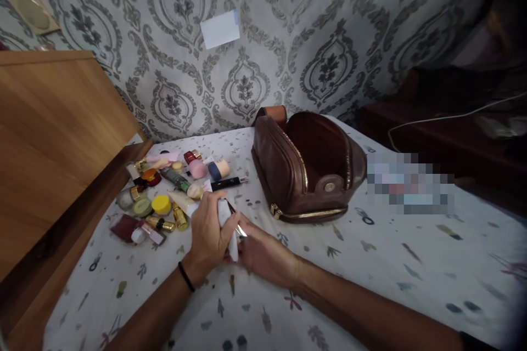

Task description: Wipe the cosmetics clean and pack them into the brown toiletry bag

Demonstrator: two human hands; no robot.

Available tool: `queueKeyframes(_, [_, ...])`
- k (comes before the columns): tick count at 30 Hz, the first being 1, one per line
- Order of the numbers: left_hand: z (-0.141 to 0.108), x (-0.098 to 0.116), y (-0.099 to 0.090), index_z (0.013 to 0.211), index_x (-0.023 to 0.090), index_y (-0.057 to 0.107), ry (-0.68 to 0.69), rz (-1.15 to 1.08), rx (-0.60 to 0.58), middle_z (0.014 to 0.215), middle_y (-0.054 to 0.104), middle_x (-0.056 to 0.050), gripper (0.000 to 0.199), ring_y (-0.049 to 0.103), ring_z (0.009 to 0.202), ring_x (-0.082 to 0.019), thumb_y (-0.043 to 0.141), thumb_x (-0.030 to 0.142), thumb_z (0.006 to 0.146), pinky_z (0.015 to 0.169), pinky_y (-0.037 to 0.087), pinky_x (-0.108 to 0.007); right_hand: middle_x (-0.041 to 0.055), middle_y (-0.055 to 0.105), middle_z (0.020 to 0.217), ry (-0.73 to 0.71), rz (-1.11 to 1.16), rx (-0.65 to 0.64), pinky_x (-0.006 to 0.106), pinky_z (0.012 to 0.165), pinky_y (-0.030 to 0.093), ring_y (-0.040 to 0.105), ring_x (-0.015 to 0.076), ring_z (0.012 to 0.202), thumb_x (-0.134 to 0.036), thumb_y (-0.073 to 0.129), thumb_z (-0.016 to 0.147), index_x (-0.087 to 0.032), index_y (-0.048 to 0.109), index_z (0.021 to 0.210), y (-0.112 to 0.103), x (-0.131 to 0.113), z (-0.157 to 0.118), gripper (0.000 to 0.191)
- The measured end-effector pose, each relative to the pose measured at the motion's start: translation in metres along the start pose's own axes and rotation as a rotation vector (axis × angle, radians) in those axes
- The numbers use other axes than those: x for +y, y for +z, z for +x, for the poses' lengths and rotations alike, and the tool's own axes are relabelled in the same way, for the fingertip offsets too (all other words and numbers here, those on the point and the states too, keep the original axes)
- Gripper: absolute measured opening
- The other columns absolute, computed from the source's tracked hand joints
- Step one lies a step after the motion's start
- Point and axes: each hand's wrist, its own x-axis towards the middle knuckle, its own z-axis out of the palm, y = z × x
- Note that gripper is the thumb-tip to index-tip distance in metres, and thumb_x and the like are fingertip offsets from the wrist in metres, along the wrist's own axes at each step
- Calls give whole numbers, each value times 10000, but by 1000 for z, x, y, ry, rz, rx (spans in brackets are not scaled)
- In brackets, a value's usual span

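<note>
Close together over the bed, my left hand (208, 230) and my right hand (263, 255) meet in front of the bag. The fingers of my left hand are closed on a white cloth (233, 236), folded and soft-looking. Pressed against the cloth is a shiny silver item with a dark edge (242, 230); its kind cannot be made out. My right hand curls around this item from the right, its fingertips mostly hidden behind the cloth. Just beyond lies a brown leather toiletry bag (272, 167), unzipped, with its dark interior showing.
Many cosmetics lie left of my hands, among them a yellow-lidded jar (161, 205), a black tube (226, 184) and a pink sponge (197, 169). A wooden headboard-like panel (53, 137) borders the left. Patterned wallpaper (247, 77) rises behind. A blurred-out patch (407, 186) is at right.
</note>
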Motion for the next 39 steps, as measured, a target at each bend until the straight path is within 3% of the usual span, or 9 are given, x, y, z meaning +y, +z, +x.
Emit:
queueKeyframes(5, [9,2,-9,875,239,517,-156,-138,8,787,589,-2,189,583,753,-193,436,385,964,731,442,-306,-3,689,922,39,-1,-22,332,774,494,627,160,783,-516,682,858,-280,565,1180,1,-1,-2,416])
queueKeyframes(13, [16,-5,-12,962,232,556,-256,-289,72,748,565,14,263,555,674,-168,387,430,996,665,440,-281,43,720,970,50,35,-45,360,807,500,687,206,850,-479,630,901,-254,538,1288,1,-4,-1,457])
queueKeyframes(18, [9,-11,-5,1202,209,536,-229,-255,-58,1043,667,-71,336,638,967,-228,409,436,989,856,480,-343,93,721,1056,44,203,14,404,891,515,673,213,921,-443,476,987,-172,601,1222,-2,-10,2,379])
queueKeyframes(22, [5,-12,-4,1416,202,409,-54,-181,-96,1368,555,-142,562,533,1279,-293,540,456,932,1064,416,-430,90,723,1083,22,254,18,424,907,516,665,214,917,-437,423,1004,-190,617,1201,-3,-15,2,370])
queueKeyframes(27, [5,-12,-5,1490,207,323,-12,-186,-138,1492,460,-155,691,444,1384,-307,601,446,904,1140,357,-461,53,728,1004,21,315,63,436,882,517,650,186,798,-464,368,1019,-218,640,1137,-3,-17,1,385])
queueKeyframes(30, [7,-11,-6,1441,194,386,-83,-230,-175,1396,553,-148,610,527,1293,-296,585,430,915,1079,411,-434,33,733,926,32,363,95,405,840,526,640,165,733,-477,355,1030,-214,656,1074,-4,-20,2,402])
queueKeyframes(33, [9,-8,-8,1249,182,534,-197,-255,-200,1052,678,-78,376,647,963,-234,505,420,960,857,497,-351,58,745,969,32,335,83,381,778,535,669,196,822,-462,425,1014,-202,657,1096,-5,-22,2,358])
queueKeyframes(36, [11,-7,-11,979,175,593,-234,-268,-184,759,608,-4,298,580,692,-173,444,433,986,665,458,-283,67,746,961,16,228,46,345,715,533,674,212,830,-480,529,968,-204,662,1118,-5,-22,3,342])
queueKeyframes(39, [10,-7,-12,912,176,606,-171,-295,-193,730,613,-1,323,569,667,-164,428,433,995,638,441,-267,63,740,915,-3,93,54,303,654,527,664,201,796,-518,596,924,-197,685,1068,-6,-22,3,363])
